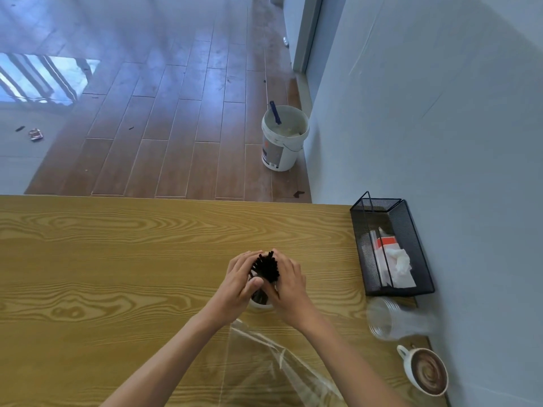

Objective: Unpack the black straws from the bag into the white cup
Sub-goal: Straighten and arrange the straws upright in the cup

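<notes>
Both hands are cupping the bundle of black straws (266, 267) from either side: the left hand (239, 282) is pressing in with its thumb across the front, the right hand (289, 284) is wrapping the other flank, so each grip is grasping the straws. The straws are standing in the white cup (260, 304) on the table (117, 259), their tops fanning out above the fingers. The clear bag (264, 365) is lying flat near the table's front edge and appears empty.

The cup looks small and light under a tall bundle; letting go unevenly could be tipping it, spilling straws toward the coffee mug (426, 371) or the clear jar (393, 321).

No writing is readable; the bucket (283, 139) label is too blurred.
</notes>
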